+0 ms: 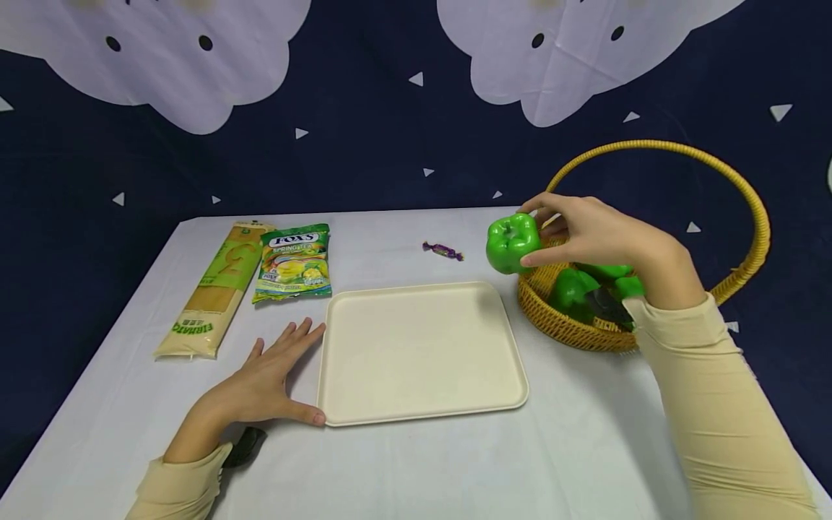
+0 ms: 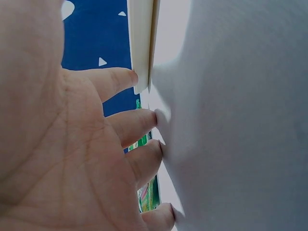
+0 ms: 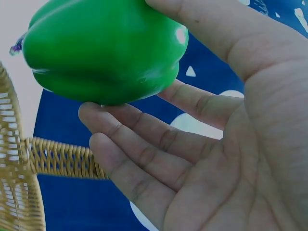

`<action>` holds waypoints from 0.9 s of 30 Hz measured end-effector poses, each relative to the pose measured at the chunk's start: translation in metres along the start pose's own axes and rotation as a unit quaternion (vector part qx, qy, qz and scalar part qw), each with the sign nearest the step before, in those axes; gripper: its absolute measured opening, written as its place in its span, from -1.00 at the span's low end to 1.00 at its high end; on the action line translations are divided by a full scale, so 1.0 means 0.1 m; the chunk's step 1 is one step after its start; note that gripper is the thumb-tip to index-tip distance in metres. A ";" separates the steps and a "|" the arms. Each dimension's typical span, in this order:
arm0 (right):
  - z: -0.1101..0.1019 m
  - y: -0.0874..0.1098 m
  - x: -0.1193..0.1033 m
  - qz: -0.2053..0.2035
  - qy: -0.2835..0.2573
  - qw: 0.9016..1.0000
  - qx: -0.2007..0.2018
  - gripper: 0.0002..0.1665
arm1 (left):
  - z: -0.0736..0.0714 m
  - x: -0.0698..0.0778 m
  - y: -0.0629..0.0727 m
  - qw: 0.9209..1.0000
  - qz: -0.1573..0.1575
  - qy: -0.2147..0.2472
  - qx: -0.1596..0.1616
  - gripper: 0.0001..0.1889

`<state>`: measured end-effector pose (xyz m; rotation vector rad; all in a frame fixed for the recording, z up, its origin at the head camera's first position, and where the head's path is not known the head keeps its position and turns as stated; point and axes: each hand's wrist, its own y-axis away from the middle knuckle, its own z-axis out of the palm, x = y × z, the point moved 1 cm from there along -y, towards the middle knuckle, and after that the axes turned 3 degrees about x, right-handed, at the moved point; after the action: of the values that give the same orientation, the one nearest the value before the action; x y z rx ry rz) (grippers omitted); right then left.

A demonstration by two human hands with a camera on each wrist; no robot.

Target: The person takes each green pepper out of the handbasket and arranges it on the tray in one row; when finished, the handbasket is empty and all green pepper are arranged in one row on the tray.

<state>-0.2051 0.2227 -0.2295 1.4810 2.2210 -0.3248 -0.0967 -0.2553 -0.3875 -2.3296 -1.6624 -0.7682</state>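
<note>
A glossy green bell pepper [image 1: 509,244] is pinched between the thumb and fingers of my right hand [image 1: 588,230], held up beside the left rim of the wicker basket [image 1: 572,334]. In the right wrist view the bell pepper [image 3: 106,50] lies between thumb and fingertips, clear of the palm. My left hand [image 1: 269,379] is spread with straight fingers at the left edge of the cream tray [image 1: 422,354]. Its thumb is at the tray's near left corner. In the left wrist view, fingertips of the left hand [image 2: 91,144] meet the white cloth and the tray's edge [image 2: 142,48].
More green vegetables [image 1: 575,292] lie in the basket, under its tall arched handle [image 1: 702,155]. A purple wrapped candy [image 1: 443,250] lies behind the tray. At the left are a green candy bag [image 1: 294,263] and a long pasta packet [image 1: 214,292]. A dark patterned curtain [image 1: 364,144] hangs behind.
</note>
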 end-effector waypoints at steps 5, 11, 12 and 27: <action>0.08 -0.07 -0.07 -0.010 -0.019 1.000 -0.006 -0.07 | 0.01 -0.01 0.00 1.000 0.000 -0.001 0.000 0.52; 0.23 -0.19 -0.19 -0.035 -0.049 0.998 -0.023 -0.09 | 0.01 -0.02 0.00 1.000 0.006 0.004 0.001 0.53; 0.26 -0.21 -0.21 -0.041 -0.051 0.998 -0.026 -0.11 | 0.01 -0.02 0.00 1.000 0.008 0.005 0.001 0.53; 0.74 -0.54 -0.45 -0.118 -0.082 0.988 -0.059 -0.13 | 0.00 -0.02 0.00 1.000 0.003 0.004 0.000 0.53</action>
<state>-0.2229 0.1334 -0.2747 1.0919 2.2410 -0.3680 -0.0967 -0.2565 -0.3886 -2.3277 -1.6518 -0.7756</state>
